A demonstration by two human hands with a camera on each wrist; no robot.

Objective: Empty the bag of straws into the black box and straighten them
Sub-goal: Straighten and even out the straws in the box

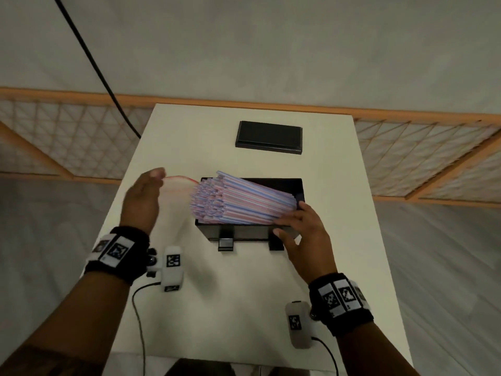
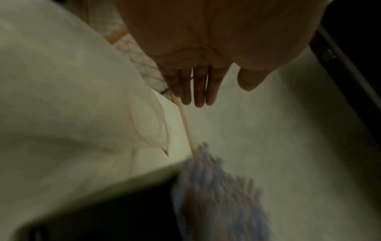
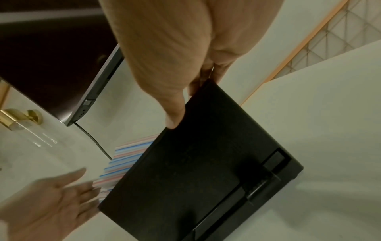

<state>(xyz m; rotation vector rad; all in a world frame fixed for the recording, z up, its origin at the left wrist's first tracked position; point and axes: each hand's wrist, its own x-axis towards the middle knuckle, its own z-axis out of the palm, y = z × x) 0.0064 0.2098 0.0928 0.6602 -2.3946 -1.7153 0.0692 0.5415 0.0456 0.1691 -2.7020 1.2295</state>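
- Steadying the black box (image 1: 238,231) at its near right corner, my right hand (image 1: 303,234) lay with thumb on the front wall and fingers spread over the straws (image 1: 244,199).
- Beyond my fingers the straws sat in the box, slanted, their left ends poking up past its rim.
- Left of the box my left hand (image 1: 141,199) was relaxed and flat-fingered, the clear bag (image 1: 179,185) at its fingertips; whether it pinched the bag, I could not tell.
- I judged a careless tug on the bag could flip those raised ends out onto the table (image 1: 244,294).
- Farthest from my hands lay the lid (image 1: 269,137).
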